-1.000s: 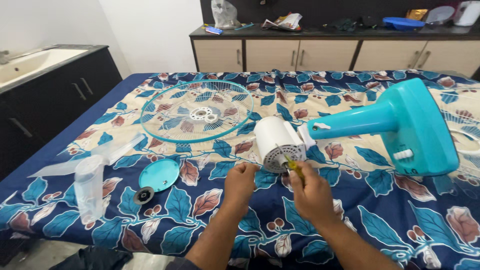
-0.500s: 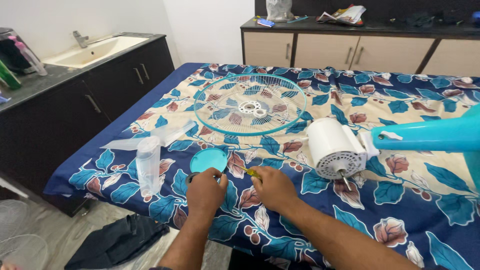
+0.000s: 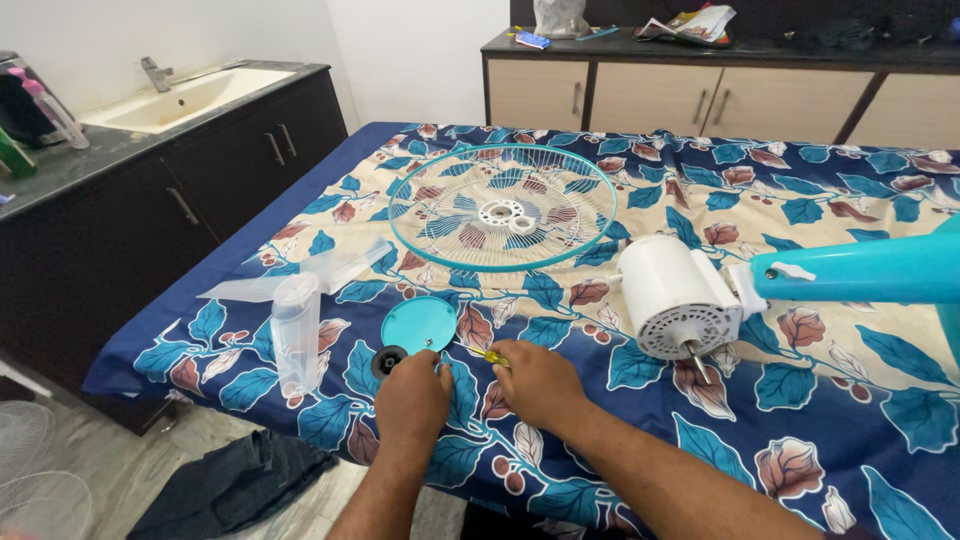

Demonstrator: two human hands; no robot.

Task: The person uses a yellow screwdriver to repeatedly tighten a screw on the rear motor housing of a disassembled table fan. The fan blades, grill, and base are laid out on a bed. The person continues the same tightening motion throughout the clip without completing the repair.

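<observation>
A teal fan lies in parts on a table under a blue leaf-patterned cloth (image 3: pixel 820 410). My right hand (image 3: pixel 537 385) is closed around a small yellow-handled screwdriver (image 3: pixel 493 355). My left hand (image 3: pixel 412 398) rests close beside it, fingers curled, its tips near a small black round knob (image 3: pixel 388 359) and a teal round cap (image 3: pixel 419 324). The white motor housing (image 3: pixel 675 297) with its bare shaft lies to the right, joined to the teal fan neck (image 3: pixel 865 270). A teal wire guard (image 3: pixel 502 207) lies flat further back.
A clear plastic fan blade (image 3: pixel 292 305) lies at the left of the cloth. A dark counter with a sink (image 3: pixel 185 95) stands to the left, a cabinet (image 3: pixel 700 90) behind. Dark clothing (image 3: pixel 235 485) and a white wire guard (image 3: pixel 25 470) lie on the floor.
Both hands have moved from the motor housing leftward to the near edge by the teal cap and black knob. The view has swung left with them.
</observation>
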